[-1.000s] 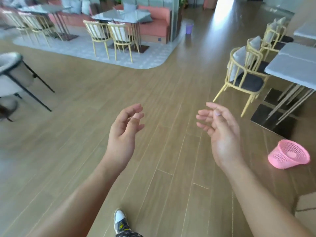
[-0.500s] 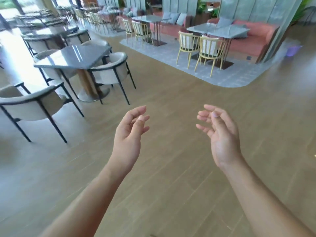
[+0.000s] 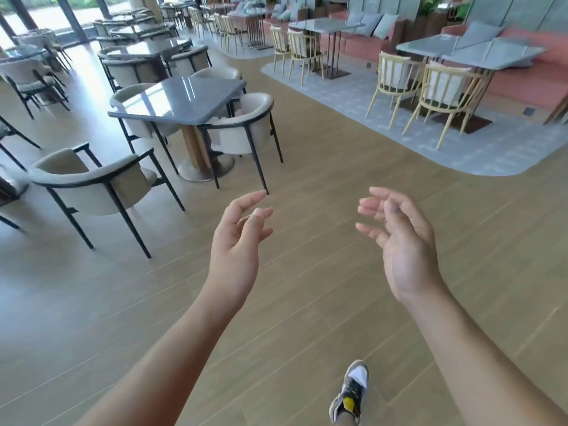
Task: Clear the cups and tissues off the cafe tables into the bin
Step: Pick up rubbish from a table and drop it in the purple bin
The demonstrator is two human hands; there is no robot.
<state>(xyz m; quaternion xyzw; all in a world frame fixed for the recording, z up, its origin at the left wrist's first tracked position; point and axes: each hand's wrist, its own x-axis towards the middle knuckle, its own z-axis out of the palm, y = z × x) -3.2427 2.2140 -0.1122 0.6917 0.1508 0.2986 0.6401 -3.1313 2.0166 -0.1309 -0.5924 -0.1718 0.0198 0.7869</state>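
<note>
My left hand (image 3: 238,241) and my right hand (image 3: 399,241) are raised in front of me over the wooden floor, palms facing each other, fingers loosely curled, holding nothing. No cup, tissue or bin shows in this view. The nearest cafe table (image 3: 184,99) is a grey square top on a round pedestal, ahead to the left of my left hand, and nothing is visible on its top.
Beige armchairs with black legs (image 3: 92,182) ring the grey table. Yellow spindle chairs (image 3: 442,90) and grey tables (image 3: 479,50) stand on a raised grey platform at the right, before a pink sofa. My shoe (image 3: 350,392) is on the floor below.
The view has swung left: the pink basket and right-hand tables left the frame, and the grey table with armchairs came nearer. Both hands stay raised, holding nothing.
</note>
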